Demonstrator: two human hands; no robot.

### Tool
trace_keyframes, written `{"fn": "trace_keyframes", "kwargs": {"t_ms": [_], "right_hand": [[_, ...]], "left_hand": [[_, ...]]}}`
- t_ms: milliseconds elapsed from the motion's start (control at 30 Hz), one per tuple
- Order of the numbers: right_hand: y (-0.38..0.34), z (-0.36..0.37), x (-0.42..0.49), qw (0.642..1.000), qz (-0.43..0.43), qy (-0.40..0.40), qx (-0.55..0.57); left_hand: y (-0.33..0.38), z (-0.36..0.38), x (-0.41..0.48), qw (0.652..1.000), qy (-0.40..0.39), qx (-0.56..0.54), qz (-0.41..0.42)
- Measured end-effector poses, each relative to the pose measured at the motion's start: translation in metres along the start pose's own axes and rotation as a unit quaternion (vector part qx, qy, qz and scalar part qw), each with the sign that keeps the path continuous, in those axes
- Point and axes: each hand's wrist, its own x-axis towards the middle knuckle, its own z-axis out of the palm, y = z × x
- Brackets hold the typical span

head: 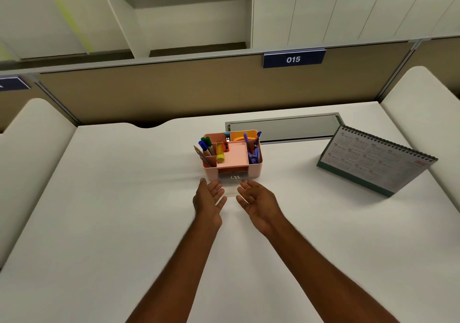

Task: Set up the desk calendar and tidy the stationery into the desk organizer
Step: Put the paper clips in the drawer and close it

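Standing green spiral calendar (373,163) and stocked pink plastic organizer (255,167) suggest near completion; left hand (208,200), right hand (257,202): fingers apart.

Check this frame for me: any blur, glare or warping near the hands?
Head view: both forearms and the clear drawer at the organizer look smeared; the wide lens bows the desk edges; lighting is even, no glare; calendar print unreadable.
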Motion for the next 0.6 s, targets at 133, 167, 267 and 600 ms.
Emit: {"fn": "trace_keyframes", "kwargs": {"t_ms": [133, 167, 267, 600], "right_hand": [[-0.003, 0.004, 0.007, 1.0, -0.001, -0.005, 0.005], [-0.003, 0.005, 0.009, 1.0, -0.001, -0.004, 0.004], [-0.006, 0.009, 0.014, 1.0, -0.001, 0.001, 0.007], [-0.013, 0.015, 0.031, 1.0, -0.008, 0.016, 0.014]], "left_hand": [[0.005, 0.002, 0.007, 0.999, -0.025, -0.016, -0.016], [0.006, 0.003, 0.009, 0.999, -0.03, -0.02, -0.019], [0.009, 0.005, 0.013, 0.998, -0.039, -0.032, -0.028], [0.013, 0.013, 0.026, 0.996, -0.056, -0.061, -0.032]]}}
